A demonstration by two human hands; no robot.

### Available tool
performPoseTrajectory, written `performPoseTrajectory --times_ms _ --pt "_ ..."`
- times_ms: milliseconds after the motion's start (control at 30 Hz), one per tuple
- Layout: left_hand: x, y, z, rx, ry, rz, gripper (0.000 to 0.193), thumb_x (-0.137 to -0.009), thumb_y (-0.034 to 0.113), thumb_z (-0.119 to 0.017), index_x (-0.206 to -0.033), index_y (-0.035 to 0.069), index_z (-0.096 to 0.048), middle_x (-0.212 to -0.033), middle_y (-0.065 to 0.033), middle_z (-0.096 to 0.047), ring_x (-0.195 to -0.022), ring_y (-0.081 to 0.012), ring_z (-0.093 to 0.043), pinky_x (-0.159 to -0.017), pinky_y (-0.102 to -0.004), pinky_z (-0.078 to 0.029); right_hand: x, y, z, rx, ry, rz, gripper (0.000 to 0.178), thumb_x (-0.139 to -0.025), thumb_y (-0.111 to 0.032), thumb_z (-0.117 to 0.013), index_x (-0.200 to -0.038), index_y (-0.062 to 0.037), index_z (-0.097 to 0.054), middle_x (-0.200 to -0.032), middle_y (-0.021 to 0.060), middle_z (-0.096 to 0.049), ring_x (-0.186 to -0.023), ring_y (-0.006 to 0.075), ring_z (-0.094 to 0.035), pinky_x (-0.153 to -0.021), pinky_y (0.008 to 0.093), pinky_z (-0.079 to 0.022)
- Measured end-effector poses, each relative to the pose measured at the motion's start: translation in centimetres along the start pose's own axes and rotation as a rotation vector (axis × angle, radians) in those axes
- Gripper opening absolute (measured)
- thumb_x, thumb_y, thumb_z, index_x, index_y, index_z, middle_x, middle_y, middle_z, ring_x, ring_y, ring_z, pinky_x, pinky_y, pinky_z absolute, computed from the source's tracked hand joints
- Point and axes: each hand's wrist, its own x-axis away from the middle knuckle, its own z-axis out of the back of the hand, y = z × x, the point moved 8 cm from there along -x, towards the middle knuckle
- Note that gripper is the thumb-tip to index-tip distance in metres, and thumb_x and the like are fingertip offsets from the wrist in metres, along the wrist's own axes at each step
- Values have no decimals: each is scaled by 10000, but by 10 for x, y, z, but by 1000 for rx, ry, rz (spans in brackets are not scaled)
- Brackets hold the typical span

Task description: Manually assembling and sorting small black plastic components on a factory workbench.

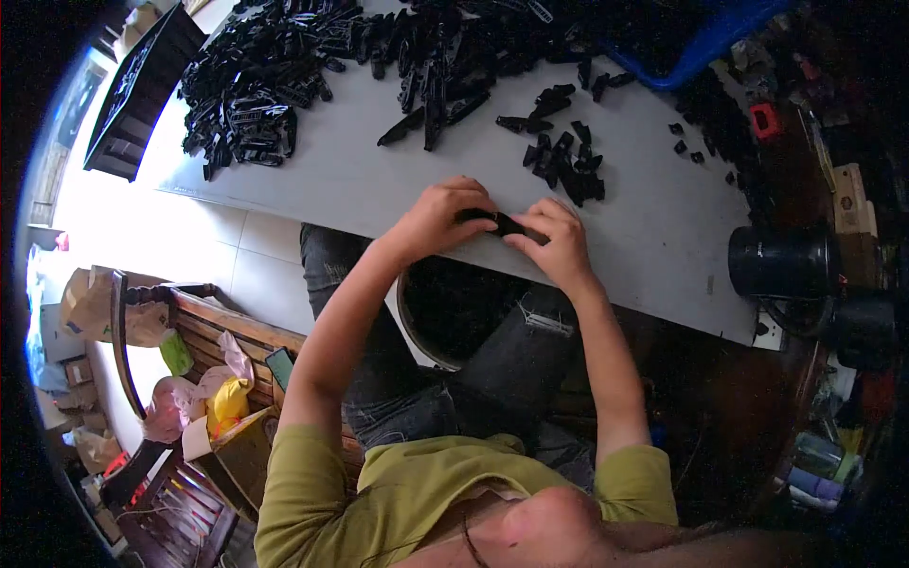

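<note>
Between my two hands, over the near edge of the table, is a small black plastic part [503, 224]. My left hand [449, 216] is closed on its left end, thumb and fingers pinching. The fingers of my right hand [553, 239] grip the other end. Much of the part is hidden behind my fingers, so its exact kind does not show. Just beyond my right hand lies a small group of black plastic parts [568, 168]. Some longer black pieces [434, 106] lie farther off, in front of my left hand.
A large heap of black parts [251, 104] covers the far left of the grey table [341, 175]. A black crate [142, 95] stands at its left end, a blue bag [701, 47] at the far right. A black pot-like container [778, 263] sits at the right edge. A wooden bench [237, 327] is at left.
</note>
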Motion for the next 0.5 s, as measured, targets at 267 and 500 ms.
performPoseTrajectory --times_ms 267,500 --pt "-17 -22 77 -502 511 252 360 -725 95 -692 -1061 62 -568 -930 -159 -560 -940 -351 -527 -804 -443 -439 -28 16 35 431 272 -158 304 -809 -221 -681 -1055 -69 -589 -969 90 -559 -877 282 -593 -693 393 -487" --pt "23 -27 43 76 361 323 321 -755 68 -667 -1061 38 -576 -970 -150 -612 -893 -333 -596 -788 -372 -485 -12 23 31 638 262 -148 200 -764 -81 -630 -951 -71 -559 -941 82 -555 -887 299 -580 -689 420 -484"
